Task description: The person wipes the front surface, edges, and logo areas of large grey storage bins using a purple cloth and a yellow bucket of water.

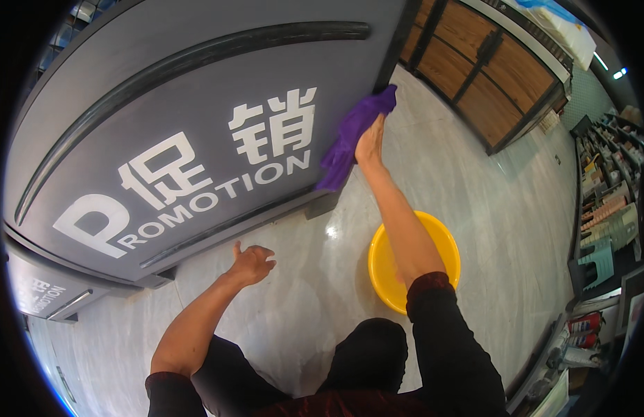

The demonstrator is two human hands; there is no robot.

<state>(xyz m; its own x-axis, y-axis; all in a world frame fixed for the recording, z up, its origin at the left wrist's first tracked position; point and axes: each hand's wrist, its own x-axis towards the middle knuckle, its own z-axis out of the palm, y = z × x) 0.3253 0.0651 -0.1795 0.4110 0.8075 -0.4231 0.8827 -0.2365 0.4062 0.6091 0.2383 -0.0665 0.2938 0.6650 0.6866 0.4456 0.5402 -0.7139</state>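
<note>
A purple cloth (348, 133) lies under my right hand (371, 140), pressed against the right edge of a dark grey display stand (207, 104) with large white lettering. The fingers of that hand are partly hidden by the cloth. My left hand (253, 264) is raised above the floor in front of the stand's lower rail, fingers apart and loosely bent, holding nothing. A yellow plastic basin (448, 234) stands on the floor beneath my right forearm, which hides part of its inside.
Behind on the right stands a wood-panelled cabinet (488, 78) with dark frames. Shelves of stacked goods (608, 208) line the far right, with red fire extinguishers (585, 323) near the lower right. A second lettered stand (56, 292) is at the left.
</note>
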